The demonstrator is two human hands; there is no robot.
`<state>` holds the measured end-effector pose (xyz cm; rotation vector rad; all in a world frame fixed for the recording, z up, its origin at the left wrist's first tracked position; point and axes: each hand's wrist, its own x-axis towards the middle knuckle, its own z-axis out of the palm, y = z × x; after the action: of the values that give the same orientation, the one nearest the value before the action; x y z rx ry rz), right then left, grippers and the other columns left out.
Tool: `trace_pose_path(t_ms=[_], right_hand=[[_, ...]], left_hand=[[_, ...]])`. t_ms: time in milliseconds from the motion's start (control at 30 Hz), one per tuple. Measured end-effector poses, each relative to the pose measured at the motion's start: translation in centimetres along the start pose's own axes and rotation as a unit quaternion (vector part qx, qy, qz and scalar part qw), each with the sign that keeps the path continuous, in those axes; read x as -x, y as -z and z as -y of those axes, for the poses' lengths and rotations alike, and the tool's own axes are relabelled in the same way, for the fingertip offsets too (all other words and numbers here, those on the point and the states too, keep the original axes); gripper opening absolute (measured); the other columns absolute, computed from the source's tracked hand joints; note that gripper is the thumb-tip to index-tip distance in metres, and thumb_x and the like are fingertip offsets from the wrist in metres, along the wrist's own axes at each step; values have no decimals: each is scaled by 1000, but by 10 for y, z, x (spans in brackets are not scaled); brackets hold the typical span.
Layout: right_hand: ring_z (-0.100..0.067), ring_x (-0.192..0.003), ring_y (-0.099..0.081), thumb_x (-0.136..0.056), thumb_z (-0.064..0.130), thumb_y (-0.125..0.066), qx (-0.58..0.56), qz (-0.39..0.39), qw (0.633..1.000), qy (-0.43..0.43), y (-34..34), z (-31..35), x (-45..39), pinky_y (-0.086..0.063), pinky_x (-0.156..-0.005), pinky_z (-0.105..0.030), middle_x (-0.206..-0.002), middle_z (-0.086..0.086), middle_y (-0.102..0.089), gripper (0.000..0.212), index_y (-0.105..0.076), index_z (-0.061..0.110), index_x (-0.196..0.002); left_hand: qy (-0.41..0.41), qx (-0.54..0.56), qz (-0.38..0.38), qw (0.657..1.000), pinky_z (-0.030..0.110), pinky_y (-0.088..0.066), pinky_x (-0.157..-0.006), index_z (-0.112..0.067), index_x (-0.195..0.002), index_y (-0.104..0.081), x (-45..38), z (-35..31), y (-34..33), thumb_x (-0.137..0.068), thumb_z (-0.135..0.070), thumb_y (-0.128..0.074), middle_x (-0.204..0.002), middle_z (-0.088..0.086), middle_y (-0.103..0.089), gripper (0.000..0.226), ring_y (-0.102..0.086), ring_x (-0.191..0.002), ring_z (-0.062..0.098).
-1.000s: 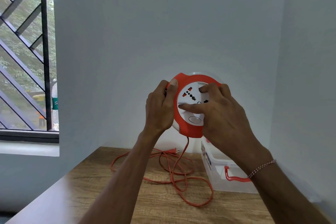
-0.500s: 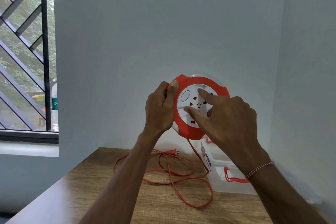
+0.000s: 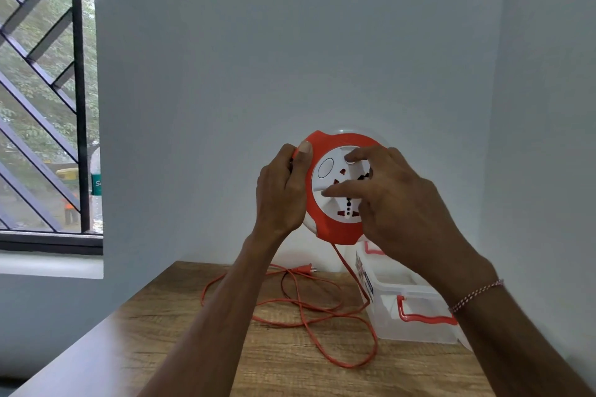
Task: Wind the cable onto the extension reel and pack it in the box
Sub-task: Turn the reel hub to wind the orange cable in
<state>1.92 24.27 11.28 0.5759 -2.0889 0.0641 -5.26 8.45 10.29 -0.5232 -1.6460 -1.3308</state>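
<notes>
Extension reel (image 3: 335,203), orange with a white socket face, is up in the air above the far part of the table (image 3: 193,348), in front of the wall, and you hold it between both hands. Your left hand (image 3: 280,193) closes its grip around the left rim of the reel, with the thumb lying over the orange edge. Your right hand (image 3: 396,203) has a spread grip on the white face: the index finger rests across the middle of the face, another finger touches its upper part, and the rest of the hand covers the right side.

From the bottom of the reel the orange cable (image 3: 309,306) hangs down to the table and lies there in loose loops, near the far right corner. Its plug (image 3: 304,268) lies at the far edge. The clear plastic box (image 3: 416,316) with red handles stands at the right edge of the table, just beside the loops, and the hanging cable passes in front of its left end.
</notes>
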Motion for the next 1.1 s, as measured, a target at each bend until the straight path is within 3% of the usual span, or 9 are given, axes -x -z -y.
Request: trace_pose_path(t_ms=[100,300,467,600,667,833,967,1033,1100], right_hand=[[-32,-123,-45,-63,24,-86,43,43,998,-4,-2,3,1,-52,-82,-50,-138,-8,-48,63,-62,40,-119],[-36,-104,-58,-53,31,-90,31,-18,999,-34,-7,4,5,-55,-71,-50,-117,-14,-60,65,-66,37,-114],[-28,-100,-64,-75,56,-66,40,-71,993,-86,-7,3,9,-55,-77,-42,-121,-8,-63,60,-52,39,-131],[-26,-88,-70,-77,73,-42,-14,-72,987,-143,-5,9,4,-58,-77,-40,-112,-4,-70,73,-52,28,-133],[-26,-85,-70,-77,71,-39,-19,-81,987,-139,-4,9,3,-58,-77,-41,-107,-4,-72,73,-56,23,-130],[-29,-99,-63,-81,55,-60,-17,-87,991,-96,-3,4,3,-53,-82,-41,-114,-8,-68,56,-63,14,-120],[-31,-99,-60,-81,27,-71,-54,-111,990,-68,-1,-2,2,-50,-82,-37,-113,-12,-68,30,-70,15,-109],[-30,-107,-55,-80,16,-72,-78,-80,992,-57,1,-4,0,-49,-85,-37,-117,-10,-64,27,-71,21,-107],[-29,-120,-46,-77,11,-74,-77,-25,996,-48,2,-2,-1,-48,-92,-43,-129,-7,-56,37,-70,28,-110]], left_hand=[[-2,0,-3,1000,40,-62,-66,-11,-95,-61,-2,1,1,-95,-52,-37,-79,-4,-70,47,-69,-67,18],[-11,-9,4,1000,37,-63,-65,-15,-93,-60,0,-1,1,-96,-51,-38,-78,-9,-69,42,-69,-67,14],[-6,-1,2,1000,41,-63,-65,-14,-95,-62,0,-2,0,-95,-53,-39,-78,-4,-71,45,-70,-65,16],[-5,-4,2,1000,41,-63,-65,-15,-96,-62,0,-1,0,-95,-52,-39,-79,-6,-71,43,-71,-67,16],[-3,-8,3,1000,40,-63,-66,-17,-98,-62,1,-1,0,-95,-52,-39,-82,-8,-71,42,-71,-68,15],[-1,-3,6,1000,43,-63,-65,-16,-97,-61,2,-1,-1,-95,-52,-38,-81,-7,-71,42,-71,-67,18],[5,6,-1,1000,45,-62,-64,-13,-94,-60,1,0,0,-95,-52,-38,-76,-5,-69,45,-69,-65,20],[3,7,-6,1000,45,-62,-64,-12,-94,-61,1,-1,0,-95,-52,-38,-77,-5,-69,46,-69,-65,20],[1,8,-8,1000,44,-62,-65,-12,-96,-61,0,-1,0,-95,-51,-38,-78,-5,-70,45,-70,-66,19]])
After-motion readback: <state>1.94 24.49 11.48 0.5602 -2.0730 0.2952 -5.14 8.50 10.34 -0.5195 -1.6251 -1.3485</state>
